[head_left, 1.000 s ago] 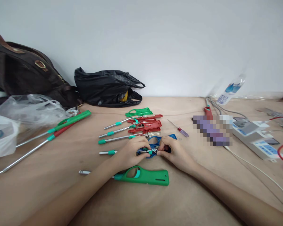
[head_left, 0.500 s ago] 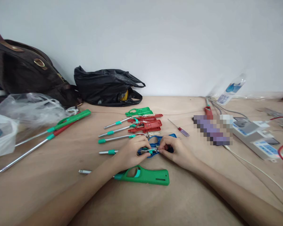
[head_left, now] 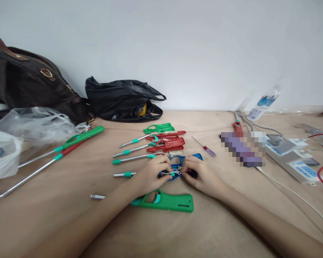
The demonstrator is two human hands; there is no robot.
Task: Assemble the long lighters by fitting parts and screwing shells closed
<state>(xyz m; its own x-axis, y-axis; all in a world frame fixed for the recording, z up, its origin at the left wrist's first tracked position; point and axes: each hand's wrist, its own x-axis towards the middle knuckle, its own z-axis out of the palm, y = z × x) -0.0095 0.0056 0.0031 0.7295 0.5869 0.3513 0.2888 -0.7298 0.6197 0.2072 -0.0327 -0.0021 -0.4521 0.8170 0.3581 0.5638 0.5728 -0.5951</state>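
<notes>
An opened blue gas lighter [head_left: 174, 161] with a long metal nozzle lies between my hands. Thin white wires [head_left: 167, 173] and a teal trigger piece show inside it. My left hand [head_left: 152, 173] is closed over the nozzle side, thumb and fingers on the lighter. At the wires' right end, my right hand [head_left: 199, 172] is closed in a pinch; the fingertips largely hide what they hold. Nearer to me lies a whole green gas lighter [head_left: 174, 202], partly under my left forearm. Beyond my hands are opened red gas lighters [head_left: 167, 144] and a green shell half [head_left: 160, 128].
A screwdriver [head_left: 207, 149] lies right of the lighters, with a purple blurred object [head_left: 240, 148] and a power strip [head_left: 288, 157] farther right. Black bag [head_left: 121, 100], clear plastic bag [head_left: 37, 123] and brown bag [head_left: 37, 82] stand along the wall. Long lighters [head_left: 80, 138] lie left.
The view has shifted very slightly. Both hands stay at the blue lighter in nearly the same pose, with no other visible change.
</notes>
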